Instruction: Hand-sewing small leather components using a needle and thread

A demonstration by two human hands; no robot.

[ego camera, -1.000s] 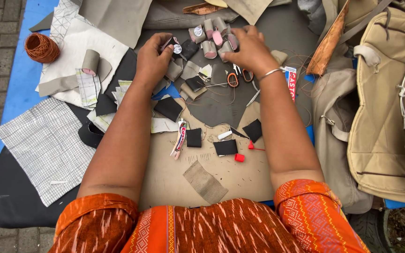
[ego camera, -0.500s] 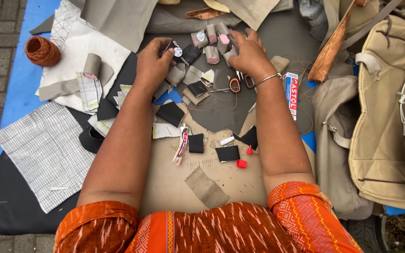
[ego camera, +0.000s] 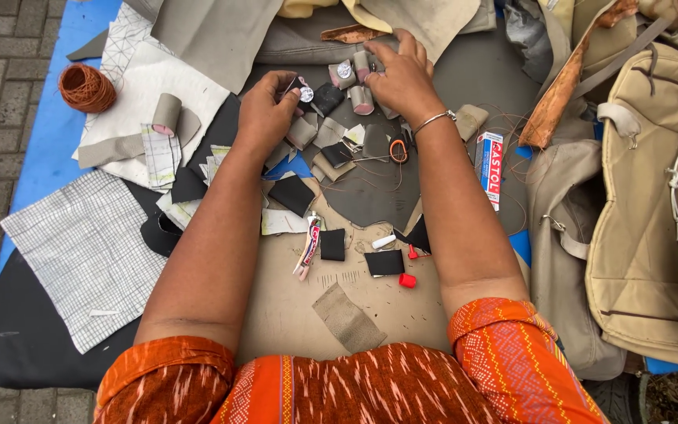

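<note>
— Left hand [ego camera: 264, 114]?
— Curled at upper centre of the frame, fingertips pinching a small round silver button [ego camera: 305, 94].
— Right hand [ego camera: 402, 78]?
— Just right of it, fingers bent down onto a cluster of small grey fabric rolls with pink ends [ego camera: 361, 100]; grip on any one, impossible to tell.
— Around them?
— Black leather squares [ego camera: 384, 262] lower centre, an orange thread ball [ego camera: 86, 87] upper left, a checked grey cloth sheet [ego camera: 88, 251] at left.

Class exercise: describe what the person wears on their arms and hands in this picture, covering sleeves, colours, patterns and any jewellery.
Both arms are bare below short orange sleeves with a fine pale woven pattern and yellow-dotted bands. The right hand has a thin silver bangle at its wrist. The left hand wears nothing visible. No gloves.
</note>
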